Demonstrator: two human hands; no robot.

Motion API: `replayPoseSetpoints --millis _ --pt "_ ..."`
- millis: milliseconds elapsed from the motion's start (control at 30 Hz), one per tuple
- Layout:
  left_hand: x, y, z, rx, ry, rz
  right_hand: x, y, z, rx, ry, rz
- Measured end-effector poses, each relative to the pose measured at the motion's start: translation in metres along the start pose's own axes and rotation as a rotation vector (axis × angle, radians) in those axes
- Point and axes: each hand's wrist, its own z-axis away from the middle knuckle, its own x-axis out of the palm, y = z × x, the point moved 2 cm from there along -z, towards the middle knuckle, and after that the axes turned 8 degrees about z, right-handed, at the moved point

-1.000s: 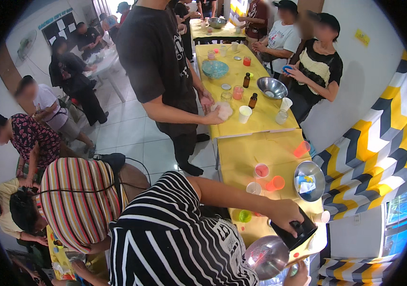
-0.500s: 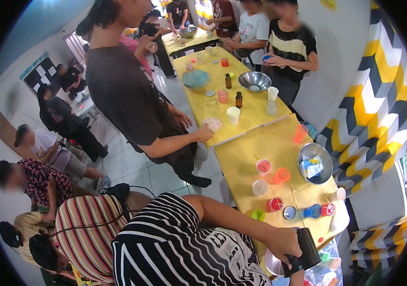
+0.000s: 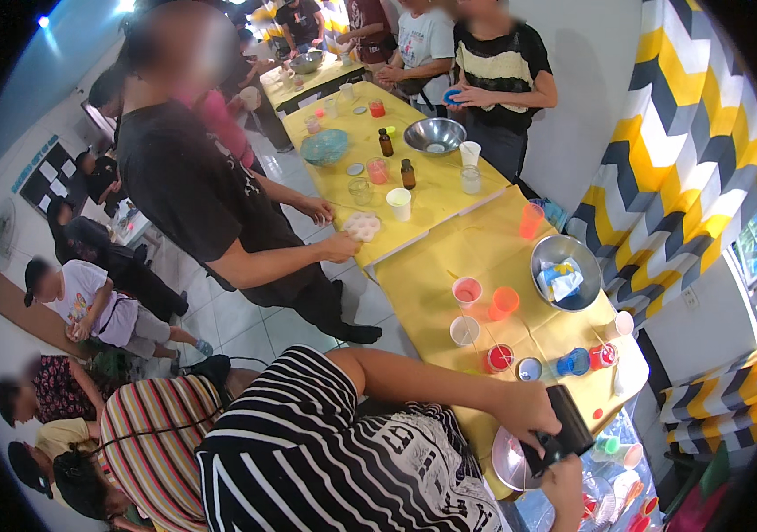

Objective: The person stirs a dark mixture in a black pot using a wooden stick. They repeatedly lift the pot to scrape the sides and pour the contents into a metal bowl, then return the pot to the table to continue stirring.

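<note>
My left arm, in a black-and-white striped sleeve, reaches across to the right. My left hand (image 3: 525, 415) is closed on the handle of a black pitcher (image 3: 572, 424), which is tilted above a bowl (image 3: 500, 461) with pale pink contents. Coming up from the lower edge, my right hand (image 3: 563, 483) sits just below the pitcher, beside the bowl. Its fingers look curled together; what they hold, if anything, is hidden. Beyond my hands stand a red cup (image 3: 499, 358), a blue cup (image 3: 573, 362) and a small jar of red (image 3: 603, 355).
A yellow-covered table (image 3: 432, 275) runs away from me. On it are a steel bowl (image 3: 566, 273) with a blue-and-white packet, an orange cup (image 3: 503, 303) and brown bottles (image 3: 408, 174). A person in dark clothes (image 3: 210, 195) stands left of it, hand at a pale scalloped mould (image 3: 363, 226).
The view has shifted, and my right hand has come up beside the pitcher. My left hand still grips it. The dark-clothed person's pale mould now rests at the table's edge.
</note>
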Motion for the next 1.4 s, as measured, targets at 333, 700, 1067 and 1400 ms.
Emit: replayPoseSetpoints --millis 333,700,1067,1400 --pt "-0.039 -0.031 0.013 -0.424 0.299 0.054 -0.108 -0.060 0.054 0.425 0.762 -0.280" --pt "-0.072 -0.037 0.049 -0.407 0.329 -0.082 0.114 0.078 -0.011 0.524 0.341 0.011" --pt "-0.105 -0.042 0.052 -0.348 0.297 -0.004 0.093 0.039 -0.024 0.517 0.814 0.434" --pt "-0.121 -0.039 0.072 -0.513 0.303 0.126 0.101 0.030 -0.048 0.641 0.652 0.246"
